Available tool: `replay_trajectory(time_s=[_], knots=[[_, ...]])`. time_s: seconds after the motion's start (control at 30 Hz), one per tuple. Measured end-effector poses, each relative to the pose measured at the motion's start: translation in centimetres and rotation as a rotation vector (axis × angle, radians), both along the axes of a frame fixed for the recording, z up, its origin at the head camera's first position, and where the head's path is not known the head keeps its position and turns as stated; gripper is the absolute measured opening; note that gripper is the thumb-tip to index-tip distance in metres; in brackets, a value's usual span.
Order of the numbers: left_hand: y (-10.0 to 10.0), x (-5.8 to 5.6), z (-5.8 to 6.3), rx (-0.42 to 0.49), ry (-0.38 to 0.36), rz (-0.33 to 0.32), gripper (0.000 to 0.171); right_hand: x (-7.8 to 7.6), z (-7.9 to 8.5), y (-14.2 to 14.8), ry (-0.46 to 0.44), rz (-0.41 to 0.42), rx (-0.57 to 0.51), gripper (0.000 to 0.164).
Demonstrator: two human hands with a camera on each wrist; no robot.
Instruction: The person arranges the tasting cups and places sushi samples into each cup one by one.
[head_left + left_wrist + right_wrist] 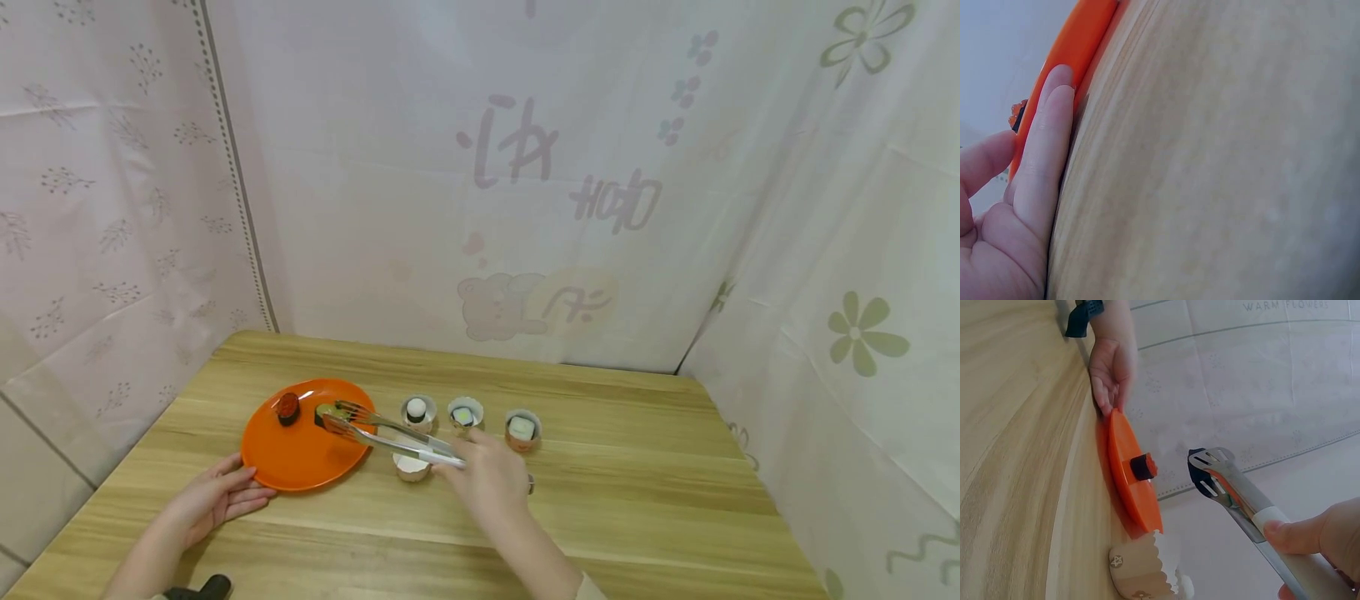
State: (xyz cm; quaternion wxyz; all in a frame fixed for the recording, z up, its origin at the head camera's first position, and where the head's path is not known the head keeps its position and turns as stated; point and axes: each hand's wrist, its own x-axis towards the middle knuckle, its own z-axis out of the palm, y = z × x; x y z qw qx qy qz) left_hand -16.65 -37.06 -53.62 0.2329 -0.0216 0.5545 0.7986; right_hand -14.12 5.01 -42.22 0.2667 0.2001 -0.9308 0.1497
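My left hand [213,502] holds the near-left rim of an orange plate [300,467], its thumb at the top edge and its fingers along the underside. On the plate sits a sushi piece with red roe [288,408] wrapped in black. My right hand [491,479] grips metal tongs [1244,499] with pale handle sections. Between the tong tips is a dark-wrapped sushi piece [324,414] with a greenish-yellow top, over the plate's right part in the head view. In the right wrist view, the tongs partly hide this piece and stand apart from the plate.
Right of the plate, paper cups hold a white-topped piece [416,409], a piece with a green centre [462,416] and a pale piece [521,428]. Another scalloped paper cup [412,468] stands below the tongs. Patterned curtains [420,167] enclose the wooden table [637,500].
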Motion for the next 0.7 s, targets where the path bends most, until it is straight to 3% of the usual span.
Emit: replay_trajectory(time_s=[0.37,0.7], knots=[[0.0,0.1,0.3,-0.004,0.004,-0.009,0.074,0.3,-0.1,1.7,0.035,-0.011,-0.023,0.041],[0.0,0.1,0.3,-0.009,0.009,-0.017,0.073,0.8,0.2,3.1,0.015,-0.047,-0.030,0.046]])
